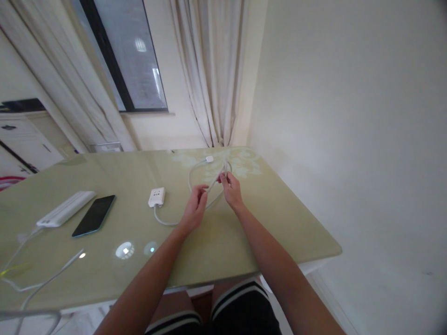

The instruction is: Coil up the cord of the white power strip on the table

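Observation:
A white cable [195, 171] loops across the far part of a pale green glass table [286, 218]. One end runs to a small white socket block [156, 197], and a small white plug end [209, 159] lies farther back. My left hand [194, 208] pinches the cable near the loop's near side. My right hand [230, 188] pinches the doubled strands just to the right of it. Both hands are closed on the cable, a few centimetres apart.
A dark phone [94, 215] lies face up at the left, beside a long white power strip [65, 209] whose cords [38, 279] trail to the near left edge. A wall stands close on the right; curtains [213, 74] and a window are behind the table.

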The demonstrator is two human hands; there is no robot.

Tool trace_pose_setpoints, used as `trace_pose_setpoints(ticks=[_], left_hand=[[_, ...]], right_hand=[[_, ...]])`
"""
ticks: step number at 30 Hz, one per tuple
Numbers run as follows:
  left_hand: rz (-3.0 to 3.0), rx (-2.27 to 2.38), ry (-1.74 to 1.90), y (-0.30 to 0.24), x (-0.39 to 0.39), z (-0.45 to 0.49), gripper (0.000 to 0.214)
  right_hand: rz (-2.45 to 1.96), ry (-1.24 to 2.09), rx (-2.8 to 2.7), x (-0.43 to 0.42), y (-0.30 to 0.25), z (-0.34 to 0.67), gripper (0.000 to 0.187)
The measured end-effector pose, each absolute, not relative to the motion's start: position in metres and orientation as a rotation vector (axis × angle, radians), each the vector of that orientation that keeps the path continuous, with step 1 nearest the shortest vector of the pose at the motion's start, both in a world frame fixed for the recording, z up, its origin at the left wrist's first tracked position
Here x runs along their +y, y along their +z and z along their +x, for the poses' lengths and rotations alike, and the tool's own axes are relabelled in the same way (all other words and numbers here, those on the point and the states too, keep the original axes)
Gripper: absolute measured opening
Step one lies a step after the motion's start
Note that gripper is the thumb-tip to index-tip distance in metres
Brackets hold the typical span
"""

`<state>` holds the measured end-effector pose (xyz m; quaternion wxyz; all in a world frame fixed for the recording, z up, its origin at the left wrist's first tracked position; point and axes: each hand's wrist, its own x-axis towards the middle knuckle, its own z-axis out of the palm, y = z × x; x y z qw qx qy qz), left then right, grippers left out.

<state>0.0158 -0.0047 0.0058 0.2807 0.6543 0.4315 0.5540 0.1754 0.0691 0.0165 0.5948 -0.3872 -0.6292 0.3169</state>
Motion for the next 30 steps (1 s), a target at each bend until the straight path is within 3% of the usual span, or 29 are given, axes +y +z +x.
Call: trace_pose_setpoints(ticks=[6,14,22,26,30], left_hand=[[1.723,1.469,1.827,0.010,0.011,-0.015,0.031],[1.978,1.373,1.751,0.005,0.009,-0.006,0.030],[1.758,1.304,1.775,0.010,0.003,-0.008,0.036],[1.777,1.436,1.719,0.014,0.000,-0.003,0.037],[1.810,1.510,1.613,0.013,-0.004,0.002,0.039]], right_hand=[[-1.024,0.231,-1.608,0.064,0.012,0.171,0.032],[-0.871,-0.134,-1.986,0.041,0.016,0.159,0.025],[-0.769,-0.187,-2.258,0.027,0.012,0.138,0.024],[-0.713,-0.223,-2.128,0.032,0.023,0.154,0.022],[-0.777,-0.282,-2.021,0.035,0.031,0.165,0.032]])
